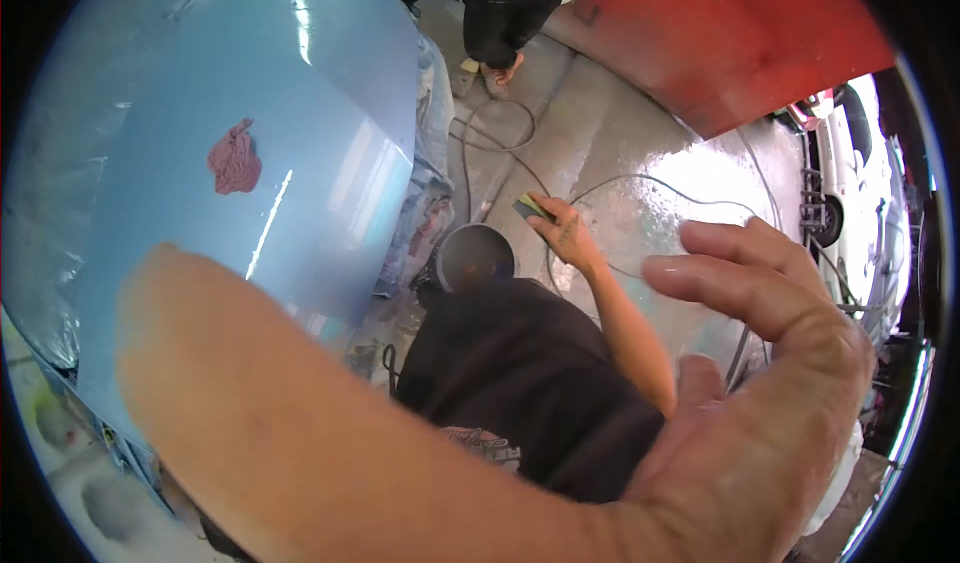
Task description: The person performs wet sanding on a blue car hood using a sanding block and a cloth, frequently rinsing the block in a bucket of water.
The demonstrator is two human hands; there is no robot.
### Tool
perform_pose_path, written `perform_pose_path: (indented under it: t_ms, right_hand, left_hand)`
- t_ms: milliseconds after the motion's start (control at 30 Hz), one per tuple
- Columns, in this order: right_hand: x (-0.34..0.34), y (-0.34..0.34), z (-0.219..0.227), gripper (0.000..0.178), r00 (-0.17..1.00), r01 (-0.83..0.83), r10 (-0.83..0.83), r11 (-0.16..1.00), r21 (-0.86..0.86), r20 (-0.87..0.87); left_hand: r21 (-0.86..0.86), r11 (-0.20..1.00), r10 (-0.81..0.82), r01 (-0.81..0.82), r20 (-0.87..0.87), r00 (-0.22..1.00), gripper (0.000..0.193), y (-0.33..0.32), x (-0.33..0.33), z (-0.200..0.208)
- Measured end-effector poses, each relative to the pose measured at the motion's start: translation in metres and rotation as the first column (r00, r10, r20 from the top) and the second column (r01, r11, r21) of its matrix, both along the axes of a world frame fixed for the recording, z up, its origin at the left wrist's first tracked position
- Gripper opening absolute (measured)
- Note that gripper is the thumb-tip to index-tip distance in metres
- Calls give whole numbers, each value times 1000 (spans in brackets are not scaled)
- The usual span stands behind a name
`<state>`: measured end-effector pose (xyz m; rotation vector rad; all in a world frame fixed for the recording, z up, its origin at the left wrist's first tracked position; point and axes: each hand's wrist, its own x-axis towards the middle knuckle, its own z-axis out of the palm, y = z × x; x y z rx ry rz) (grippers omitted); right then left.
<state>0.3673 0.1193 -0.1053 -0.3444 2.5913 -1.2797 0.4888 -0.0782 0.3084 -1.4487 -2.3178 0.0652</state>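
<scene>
My left forearm crosses the foreground, large and close, and my left hand [765, 373] is raised at the right. Its fingers are curved and apart from the thumb, with nothing between them. Lower down, my right hand [570, 235] grips a small sanding block [530, 206], yellow-green on one side and dark grey on the other. Just left of that hand stands a dark round bucket [475, 255] with some liquid in it. A glossy light-blue car panel [330, 103] fills the left side, and a crumpled pink cloth [235, 160] lies on it.
Clear plastic sheeting [432, 123] hangs along the blue panel's edge. Hoses [650, 176] loop over the wet, shiny floor [600, 113]. A large red panel [720, 43] stands at the upper right. Another person's dark-clothed legs [505, 13] are at the top; a white car [865, 153] stands far right.
</scene>
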Motion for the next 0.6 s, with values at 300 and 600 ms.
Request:
perform_pose_path:
  t_ms: [300, 600]
  right_hand:
    - [-13, -24, -22, 49, 996, 34, -43, 993, -109, -82]
    - [-77, -88, -34, 50, 971, -148, 142, 989, -14, -194]
  left_hand:
    - [-62, 956, 267, -285, 582, 768, 51, -134, -75, -95]
    - [92, 286, 911, -954, 281, 301, 79, -385, -138, -315]
